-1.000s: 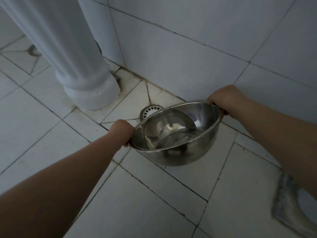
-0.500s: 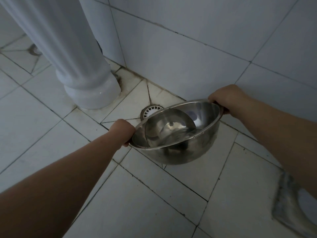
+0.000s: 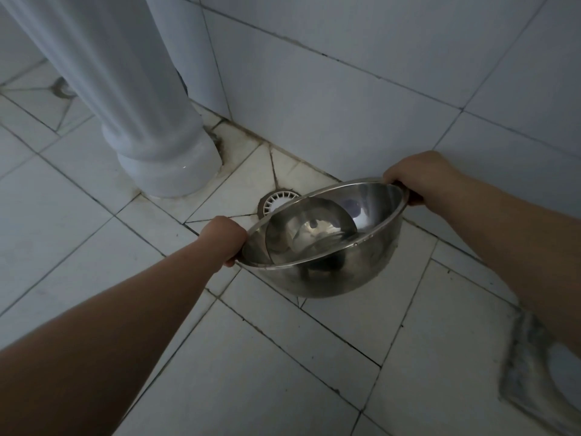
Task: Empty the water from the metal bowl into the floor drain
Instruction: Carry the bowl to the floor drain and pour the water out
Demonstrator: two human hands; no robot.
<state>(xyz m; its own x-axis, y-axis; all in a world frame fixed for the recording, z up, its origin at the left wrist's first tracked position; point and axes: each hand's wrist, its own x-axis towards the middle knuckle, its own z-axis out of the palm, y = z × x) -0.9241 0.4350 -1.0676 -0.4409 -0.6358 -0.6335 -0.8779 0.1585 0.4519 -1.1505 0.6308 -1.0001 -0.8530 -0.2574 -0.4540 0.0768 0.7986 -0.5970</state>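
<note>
I hold a shiny metal bowl (image 3: 327, 269) in the air above the tiled floor. It is tilted slightly away from me, its far rim toward the wall. A shallow pool of water lies in its bottom. My left hand (image 3: 224, 236) grips the rim on the left. My right hand (image 3: 418, 177) grips the rim at the far right. The round floor drain (image 3: 275, 201), with a white slotted cover, sits just beyond the bowl's far left rim; the bowl hides part of it.
A white ceramic pedestal (image 3: 163, 158) stands on the floor to the left of the drain. The tiled wall (image 3: 345, 99) rises just behind the drain. A second fitting (image 3: 534, 366) lies on the floor at the lower right.
The bowl has tipped a little further toward the wall and drain, and the water has shifted toward its far side. Both hands keep their grip on the rim.
</note>
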